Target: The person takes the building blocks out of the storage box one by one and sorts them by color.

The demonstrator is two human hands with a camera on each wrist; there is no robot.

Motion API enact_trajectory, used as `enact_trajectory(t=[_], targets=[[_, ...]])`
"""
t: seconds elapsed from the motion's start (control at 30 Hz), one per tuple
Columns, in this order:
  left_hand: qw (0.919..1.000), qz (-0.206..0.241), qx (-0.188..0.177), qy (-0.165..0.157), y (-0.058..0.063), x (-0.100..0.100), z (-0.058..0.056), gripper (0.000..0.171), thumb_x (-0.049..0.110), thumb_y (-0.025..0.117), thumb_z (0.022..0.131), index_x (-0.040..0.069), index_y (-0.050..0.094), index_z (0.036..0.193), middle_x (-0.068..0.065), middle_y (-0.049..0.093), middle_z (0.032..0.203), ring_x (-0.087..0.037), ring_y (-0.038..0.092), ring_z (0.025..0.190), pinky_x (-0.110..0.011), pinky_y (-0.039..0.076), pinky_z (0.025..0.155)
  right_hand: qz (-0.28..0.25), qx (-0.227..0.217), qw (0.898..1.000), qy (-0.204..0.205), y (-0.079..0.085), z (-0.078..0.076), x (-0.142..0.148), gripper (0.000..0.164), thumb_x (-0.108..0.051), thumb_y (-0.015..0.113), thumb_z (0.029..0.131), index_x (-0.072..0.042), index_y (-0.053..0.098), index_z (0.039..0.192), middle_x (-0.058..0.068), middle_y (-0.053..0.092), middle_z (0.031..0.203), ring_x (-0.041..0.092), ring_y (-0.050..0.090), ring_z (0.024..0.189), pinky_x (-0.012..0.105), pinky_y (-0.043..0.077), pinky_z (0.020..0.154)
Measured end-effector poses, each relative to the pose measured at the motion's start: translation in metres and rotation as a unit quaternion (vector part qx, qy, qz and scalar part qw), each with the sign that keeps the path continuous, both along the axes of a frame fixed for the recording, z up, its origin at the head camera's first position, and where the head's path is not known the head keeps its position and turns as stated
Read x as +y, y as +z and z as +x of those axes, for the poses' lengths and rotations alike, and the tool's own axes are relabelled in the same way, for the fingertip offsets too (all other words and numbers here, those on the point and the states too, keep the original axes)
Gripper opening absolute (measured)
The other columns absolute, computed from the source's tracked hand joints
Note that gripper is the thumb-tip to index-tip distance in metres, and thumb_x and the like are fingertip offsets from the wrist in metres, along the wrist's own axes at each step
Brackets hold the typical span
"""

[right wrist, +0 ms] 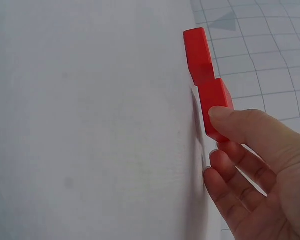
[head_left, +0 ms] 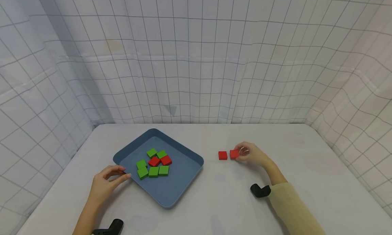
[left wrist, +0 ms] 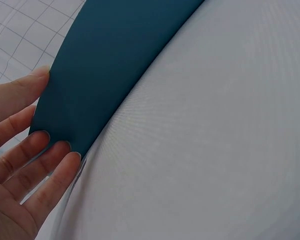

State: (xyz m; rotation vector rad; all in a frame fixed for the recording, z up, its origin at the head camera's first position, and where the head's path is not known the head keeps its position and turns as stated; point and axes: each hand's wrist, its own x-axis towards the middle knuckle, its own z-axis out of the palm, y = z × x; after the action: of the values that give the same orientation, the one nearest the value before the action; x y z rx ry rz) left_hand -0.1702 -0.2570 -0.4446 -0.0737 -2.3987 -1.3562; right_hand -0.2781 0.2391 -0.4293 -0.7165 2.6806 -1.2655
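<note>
A blue-grey tray (head_left: 177, 190) stands on the left of the table, holding several green blocks (head_left: 153, 172) and two red blocks (head_left: 166, 160). At its near-left edge, my left hand (head_left: 105, 184) holds the rim between thumb and index finger. In the left wrist view, the other fingertips lie against the tray's outer wall (left wrist: 100, 65). To the tray's right, my right hand (head_left: 252, 153) pinches a red block (right wrist: 213, 102) between thumb and fingers. Another red block (head_left: 222, 155) lies on the table just left of the pinched one.
A white table (head_left: 214, 201) carries everything. White cloth with a dark grid (head_left: 190, 75) hangs behind and at both sides. A black wrist mount (head_left: 260, 190) sits by the right sleeve, and another black mount (head_left: 111, 227) by the left wrist.
</note>
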Motion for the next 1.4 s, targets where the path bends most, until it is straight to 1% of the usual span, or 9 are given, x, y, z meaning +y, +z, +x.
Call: enact_trajectory(t=[0.2,0.6,0.87,1.07,1.1,1.13,1.3,1.33,1.4], targets=[[1.0,-0.002,-0.004,0.004,-0.001,0.0,0.0,0.03,0.01,0.077,0.073,-0.001,0.064,0.098,-0.003,0.063,0.086,0.003,0.057,0.076,-0.008,0.046,0.071,0.01,-0.005,1.0,-0.007,-0.002,-0.002,-0.004,0.032,-0.003,0.073,0.075,0.001,0.059,0.103,0.008,0.059,0.094,0.019,0.054,0.085,0.027,0.049,0.076],[0.9999,-0.001,-0.012,0.003,0.001,0.001,0.0,0.029,0.011,0.077,0.074,0.0,0.064,0.098,0.003,0.062,0.084,0.004,0.056,0.077,-0.009,0.047,0.07,0.02,-0.017,1.0,-0.016,-0.005,-0.003,-0.004,0.031,-0.007,0.074,0.075,-0.001,0.061,0.102,0.006,0.059,0.093,0.02,0.052,0.086,0.037,0.047,0.082],[0.9999,-0.01,0.0,0.0,0.001,0.0,0.0,0.028,0.009,0.076,0.074,-0.001,0.064,0.097,0.002,0.062,0.084,0.005,0.056,0.076,-0.008,0.046,0.072,0.02,-0.025,0.999,-0.02,-0.004,-0.001,-0.004,0.033,-0.011,0.074,0.076,-0.001,0.062,0.105,0.009,0.059,0.096,0.022,0.052,0.089,0.04,0.046,0.085],[1.0,-0.008,-0.002,0.001,0.001,0.0,0.001,0.028,0.009,0.076,0.074,-0.001,0.064,0.097,0.0,0.062,0.085,0.005,0.056,0.076,-0.008,0.046,0.071,0.014,-0.029,0.999,-0.019,-0.003,0.0,-0.005,0.034,-0.011,0.074,0.076,0.0,0.061,0.105,0.01,0.059,0.096,0.023,0.052,0.089,0.041,0.045,0.085],[1.0,-0.007,-0.003,0.001,0.001,0.0,0.001,0.028,0.009,0.076,0.074,-0.001,0.064,0.097,0.0,0.062,0.085,0.005,0.056,0.076,-0.008,0.046,0.071,0.014,-0.03,0.999,-0.018,0.0,0.002,-0.006,0.033,-0.009,0.074,0.076,0.001,0.061,0.105,0.011,0.059,0.096,0.024,0.052,0.09,0.042,0.045,0.085],[1.0,-0.006,-0.004,0.001,0.001,0.0,0.001,0.028,0.009,0.076,0.074,-0.001,0.064,0.097,0.0,0.062,0.085,0.005,0.056,0.077,-0.008,0.046,0.07,0.015,-0.03,0.999,-0.018,0.0,0.002,-0.007,0.033,-0.008,0.073,0.076,0.002,0.061,0.105,0.012,0.059,0.096,0.025,0.053,0.09,0.043,0.045,0.086],[1.0,-0.004,-0.008,0.001,0.001,0.0,0.001,0.029,0.01,0.076,0.074,-0.001,0.064,0.098,0.0,0.062,0.086,0.005,0.055,0.077,-0.008,0.047,0.07,0.027,-0.029,0.999,-0.01,0.004,0.002,-0.007,0.035,-0.01,0.071,0.079,0.002,0.058,0.11,0.012,0.059,0.1,0.026,0.054,0.091,0.039,0.047,0.082],[1.0,-0.004,-0.009,0.0,0.001,0.0,0.001,0.029,0.01,0.076,0.074,-0.002,0.064,0.098,-0.001,0.062,0.086,0.005,0.055,0.077,-0.008,0.047,0.07,0.028,-0.026,0.999,-0.009,0.002,-0.001,-0.005,0.036,-0.012,0.071,0.079,0.0,0.058,0.111,0.011,0.059,0.101,0.025,0.054,0.091,0.037,0.047,0.08],[0.9999,-0.003,-0.01,0.0,0.001,0.001,0.001,0.029,0.01,0.076,0.075,-0.002,0.064,0.099,-0.002,0.062,0.087,0.006,0.055,0.077,-0.007,0.047,0.069,0.025,-0.018,1.0,-0.004,0.005,-0.002,-0.006,0.036,-0.013,0.07,0.081,0.0,0.058,0.112,0.012,0.059,0.102,0.023,0.054,0.091,0.034,0.048,0.078]])
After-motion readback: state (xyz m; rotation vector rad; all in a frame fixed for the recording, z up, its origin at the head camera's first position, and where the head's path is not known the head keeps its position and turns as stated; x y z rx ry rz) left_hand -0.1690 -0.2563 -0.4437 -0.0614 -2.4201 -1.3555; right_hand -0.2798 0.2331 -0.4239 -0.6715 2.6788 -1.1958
